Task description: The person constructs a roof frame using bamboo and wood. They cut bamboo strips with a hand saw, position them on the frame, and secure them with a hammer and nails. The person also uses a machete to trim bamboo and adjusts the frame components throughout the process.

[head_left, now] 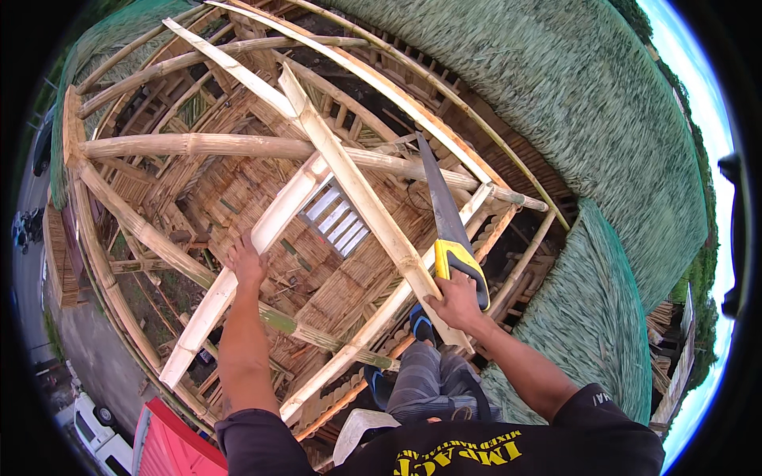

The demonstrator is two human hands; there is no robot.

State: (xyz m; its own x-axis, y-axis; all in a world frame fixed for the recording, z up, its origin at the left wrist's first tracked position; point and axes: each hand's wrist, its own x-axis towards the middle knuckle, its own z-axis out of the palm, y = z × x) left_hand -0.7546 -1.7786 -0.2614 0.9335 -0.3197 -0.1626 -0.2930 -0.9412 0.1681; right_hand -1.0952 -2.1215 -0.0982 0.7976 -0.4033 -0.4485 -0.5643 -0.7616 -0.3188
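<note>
My right hand (456, 303) is closed around the yellow and black handle of a handsaw (444, 194), whose dark blade points away from me. That hand also lies against the near part of a long split bamboo slat (349, 173), which slants across the frame. My left hand (248, 260) grips the edge of another pale split bamboo slat (287, 208) that runs down to the lower left. Both slats rest over a thick round bamboo pole (198, 145). The undersides of my left fingers are hidden.
Round bamboo poles form an open roof frame around me, with a woven bamboo floor (238, 190) far below. A slatted window-like panel (337, 220) shows through the gap. Thatched roofing (556, 87) covers the right side. A red roof (176, 444) and a white vehicle (99, 432) stand below left.
</note>
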